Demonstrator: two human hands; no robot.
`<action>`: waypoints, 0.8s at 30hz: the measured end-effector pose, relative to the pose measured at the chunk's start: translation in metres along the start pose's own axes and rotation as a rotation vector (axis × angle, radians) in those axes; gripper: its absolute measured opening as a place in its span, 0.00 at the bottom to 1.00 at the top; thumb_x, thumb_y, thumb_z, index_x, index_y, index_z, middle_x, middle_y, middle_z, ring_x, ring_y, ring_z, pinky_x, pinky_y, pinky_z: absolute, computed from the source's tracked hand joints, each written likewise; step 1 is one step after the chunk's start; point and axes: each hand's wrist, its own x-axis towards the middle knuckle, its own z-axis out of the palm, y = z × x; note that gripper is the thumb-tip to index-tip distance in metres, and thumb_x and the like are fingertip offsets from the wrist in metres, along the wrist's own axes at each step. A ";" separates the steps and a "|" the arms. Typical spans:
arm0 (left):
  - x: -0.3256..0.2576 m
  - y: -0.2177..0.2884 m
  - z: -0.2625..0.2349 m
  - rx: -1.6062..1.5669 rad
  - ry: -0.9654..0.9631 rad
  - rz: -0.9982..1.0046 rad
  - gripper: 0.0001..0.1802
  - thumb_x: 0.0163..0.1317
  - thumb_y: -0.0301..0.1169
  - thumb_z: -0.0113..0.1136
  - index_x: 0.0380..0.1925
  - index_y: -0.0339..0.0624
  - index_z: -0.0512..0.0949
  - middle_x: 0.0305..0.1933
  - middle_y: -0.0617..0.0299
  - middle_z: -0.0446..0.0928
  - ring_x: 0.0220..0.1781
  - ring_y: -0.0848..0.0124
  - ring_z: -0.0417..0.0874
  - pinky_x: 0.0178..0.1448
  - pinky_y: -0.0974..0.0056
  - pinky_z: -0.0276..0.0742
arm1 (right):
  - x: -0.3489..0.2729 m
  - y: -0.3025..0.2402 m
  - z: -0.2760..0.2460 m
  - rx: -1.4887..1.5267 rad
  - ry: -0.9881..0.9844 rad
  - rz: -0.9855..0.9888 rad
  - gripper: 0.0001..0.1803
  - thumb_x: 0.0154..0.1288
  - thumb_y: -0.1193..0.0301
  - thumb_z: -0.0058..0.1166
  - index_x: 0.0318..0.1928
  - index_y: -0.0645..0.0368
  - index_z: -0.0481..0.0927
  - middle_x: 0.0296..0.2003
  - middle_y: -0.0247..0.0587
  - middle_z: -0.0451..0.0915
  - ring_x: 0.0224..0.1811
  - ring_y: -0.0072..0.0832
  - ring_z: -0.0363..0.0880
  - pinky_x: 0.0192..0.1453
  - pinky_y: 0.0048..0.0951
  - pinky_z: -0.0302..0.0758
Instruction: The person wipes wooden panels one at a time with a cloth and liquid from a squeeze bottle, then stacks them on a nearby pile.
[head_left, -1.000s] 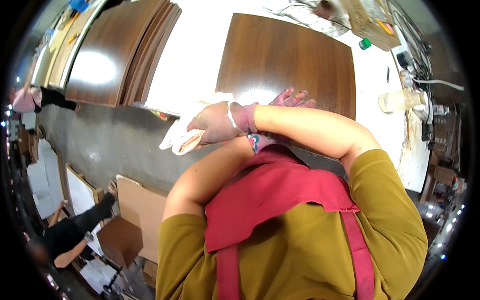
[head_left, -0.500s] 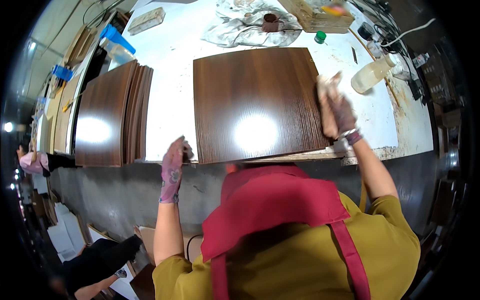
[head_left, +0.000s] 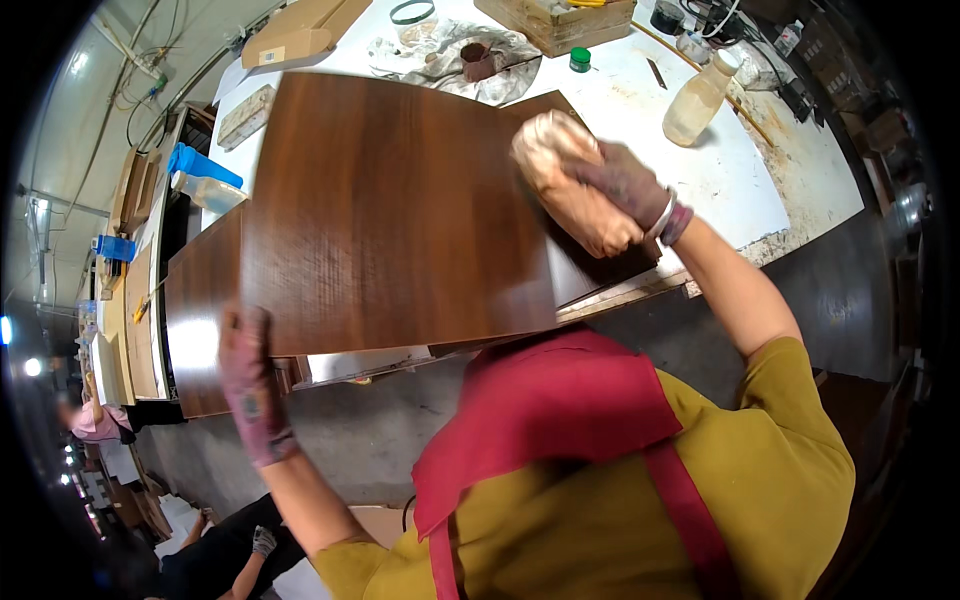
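A dark brown wood-grain panel (head_left: 400, 210) is raised and shifted over the left part of the table. My left hand (head_left: 252, 385), in a pinkish patterned glove, grips its near left corner; the hand is blurred. In a stained glove, my right hand (head_left: 622, 185) is closed on a bunched beige rag (head_left: 565, 170) by the panel's right edge. Under the rag, another dark brown panel (head_left: 575, 275) lies on the table, mostly covered. A stack of similar panels (head_left: 205, 285) stands at the left, partly hidden behind the raised one.
On the white-covered table (head_left: 725, 205) stand a cloudy bottle (head_left: 697, 103), a green-capped jar (head_left: 580, 60) and a wooden box (head_left: 565, 28). A stained cloth (head_left: 515, 80) and a pale block (head_left: 245, 117) lie behind the panel. Another person (head_left: 225, 560) is at the lower left.
The top panel has moved left and lifted, uncovering another beneath it. My left hand has moved left and taken its corner. My right hand and the rag have moved left over the panels.
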 end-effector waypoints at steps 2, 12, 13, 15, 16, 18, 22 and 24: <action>0.019 0.050 -0.019 -0.157 -0.068 0.147 0.18 0.65 0.35 0.56 0.50 0.34 0.74 0.47 0.58 0.74 0.45 0.72 0.75 0.52 0.67 0.71 | 0.012 -0.037 -0.007 0.156 -0.014 -0.022 0.23 0.65 0.60 0.60 0.50 0.67 0.77 0.39 0.37 0.83 0.39 0.18 0.80 0.45 0.22 0.78; -0.065 0.204 0.173 0.083 -0.449 1.083 0.49 0.44 0.48 0.73 0.66 0.42 0.64 0.50 0.52 0.74 0.48 0.55 0.78 0.51 0.55 0.75 | -0.028 -0.148 -0.084 0.083 -0.141 -0.189 0.22 0.74 0.61 0.44 0.59 0.62 0.71 0.50 0.40 0.76 0.49 0.22 0.73 0.55 0.24 0.72; -0.064 0.201 0.187 0.009 -0.631 1.064 0.44 0.49 0.48 0.70 0.65 0.45 0.66 0.53 0.52 0.72 0.52 0.54 0.77 0.56 0.52 0.73 | -0.037 -0.147 -0.101 -0.030 -0.129 -0.198 0.23 0.74 0.58 0.45 0.60 0.62 0.71 0.50 0.41 0.75 0.49 0.25 0.72 0.56 0.26 0.71; -0.065 0.174 0.220 -0.142 -0.656 1.112 0.42 0.52 0.48 0.67 0.66 0.49 0.65 0.59 0.52 0.69 0.61 0.54 0.72 0.64 0.50 0.67 | -0.044 -0.113 -0.170 -0.460 0.030 -0.019 0.32 0.70 0.49 0.48 0.59 0.64 0.69 0.46 0.33 0.76 0.45 0.18 0.72 0.51 0.26 0.72; -0.064 0.150 0.231 -0.044 -0.635 1.100 0.41 0.53 0.48 0.67 0.66 0.50 0.65 0.63 0.52 0.66 0.66 0.53 0.68 0.68 0.49 0.64 | -0.050 -0.095 -0.184 -0.380 -0.007 0.010 0.31 0.69 0.50 0.50 0.59 0.64 0.69 0.47 0.34 0.75 0.46 0.18 0.72 0.52 0.25 0.72; -0.064 0.095 0.248 0.110 -0.660 0.985 0.40 0.54 0.48 0.65 0.67 0.52 0.65 0.68 0.51 0.62 0.72 0.51 0.61 0.73 0.48 0.57 | -0.048 -0.044 -0.219 -0.283 0.043 0.045 0.24 0.69 0.55 0.52 0.53 0.62 0.73 0.43 0.32 0.78 0.41 0.17 0.74 0.48 0.24 0.74; -0.079 0.015 0.248 0.363 -0.635 0.792 0.39 0.56 0.48 0.63 0.67 0.54 0.64 0.72 0.51 0.57 0.75 0.49 0.55 0.75 0.45 0.48 | -0.021 0.048 -0.222 -0.234 0.045 0.028 0.15 0.69 0.62 0.55 0.48 0.59 0.76 0.38 0.30 0.80 0.35 0.16 0.76 0.42 0.23 0.75; -0.076 -0.008 0.238 0.435 -0.622 0.787 0.38 0.57 0.48 0.62 0.68 0.55 0.64 0.73 0.51 0.55 0.76 0.49 0.53 0.76 0.45 0.44 | -0.001 0.068 -0.197 -0.439 0.045 0.068 0.15 0.65 0.65 0.53 0.46 0.62 0.79 0.37 0.42 0.82 0.38 0.34 0.79 0.46 0.34 0.75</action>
